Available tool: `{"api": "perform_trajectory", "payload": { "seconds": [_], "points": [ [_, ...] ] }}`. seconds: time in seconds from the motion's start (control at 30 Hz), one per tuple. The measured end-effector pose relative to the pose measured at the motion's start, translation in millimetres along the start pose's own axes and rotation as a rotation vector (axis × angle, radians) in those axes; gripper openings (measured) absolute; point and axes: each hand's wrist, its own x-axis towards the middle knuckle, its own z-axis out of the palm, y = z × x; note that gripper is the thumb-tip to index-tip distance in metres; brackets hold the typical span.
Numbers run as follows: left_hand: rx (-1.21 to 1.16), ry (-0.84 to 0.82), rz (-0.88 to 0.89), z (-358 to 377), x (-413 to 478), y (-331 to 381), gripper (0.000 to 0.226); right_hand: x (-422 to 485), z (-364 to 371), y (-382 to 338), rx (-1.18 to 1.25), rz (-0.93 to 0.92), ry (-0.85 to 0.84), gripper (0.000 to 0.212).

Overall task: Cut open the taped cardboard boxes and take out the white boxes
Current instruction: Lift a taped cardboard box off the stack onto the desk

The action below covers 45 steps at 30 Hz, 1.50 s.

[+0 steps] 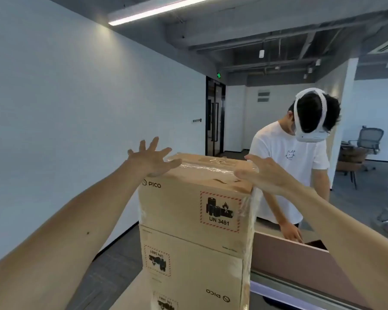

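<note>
At frame centre, the top box [195, 198] is being reached for, stacked on a lower box [188, 265]. Left hand [151, 158] and right hand [262, 173] are being spread, fingers released, nothing grasped. Slick wrap [248, 209] is risking slipping, toppling the stack.

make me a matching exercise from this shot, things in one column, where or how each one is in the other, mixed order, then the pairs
Things
1. left hand
2. right hand
3. top brown cardboard box
4. lower brown cardboard box

States
A. printed label upside down
B. spread open at the top box's left corner
C. wrapped in clear film, label upright
D. open on the top box's right edge

Pairs: 1-B, 2-D, 3-C, 4-A
</note>
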Motion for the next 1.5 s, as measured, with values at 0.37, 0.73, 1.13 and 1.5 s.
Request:
{"api": "perform_trajectory", "payload": {
  "seconds": [0.37,0.73,1.13,1.5],
  "points": [
    [-0.203,-0.310,0.114,19.0,66.5,-3.5,0.085,47.9,31.5,-22.3,-0.068,0.307,-0.105,0.093],
    [-0.318,-0.217,0.265,21.3,73.4,-4.9,0.086,44.7,34.5,-31.8,-0.087,0.308,-0.029,0.075],
    [-0.339,-0.002,0.292,-24.2,30.6,29.1,0.095,-1.7,-0.3,-22.9,-0.005,0.289,0.212,0.086],
    [-0.511,0.188,0.400,-64.2,-67.6,152.6,0.094,-129.4,-100.6,46.2,0.053,0.234,0.481,0.087]
  ]
}}
